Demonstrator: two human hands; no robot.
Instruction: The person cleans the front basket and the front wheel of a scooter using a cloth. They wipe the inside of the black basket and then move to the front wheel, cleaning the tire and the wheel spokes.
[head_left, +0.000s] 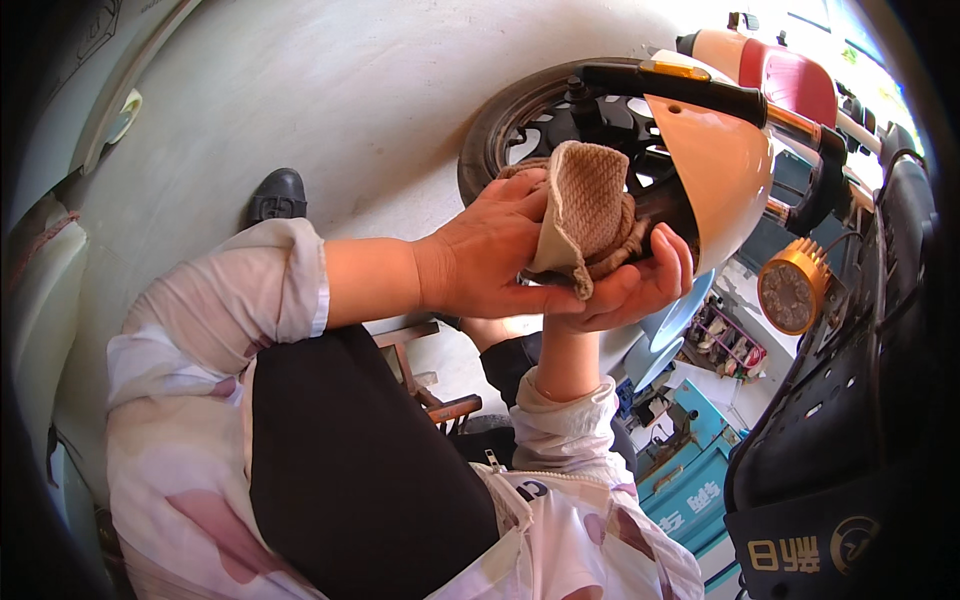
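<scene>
A brown knitted cloth (592, 187), folded and bunched with a paler outer side, is between my two hands, in front of the motorcycle's front wheel (480, 142). My left hand (487, 247) grips it from the left, back of the hand up, fingers partly behind the cloth and thumb along its lower edge. Below and to the right, my right hand (637, 289) cups the bundle with bent fingers, its palm turned up. Just beyond the fingers curves the cream front fender (720, 172). Whether anything lies inside the cloth is hidden.
A gold-rimmed round lamp (791, 289) and black bodywork (817, 427) stand at the right. Light-blue basins (675, 315), a purple-rimmed basket (739, 345) and a turquoise cabinet (690, 480) bearing writing are lower right. A wooden stool (450, 409) is below my hands; a black shoe (277, 196) is at left.
</scene>
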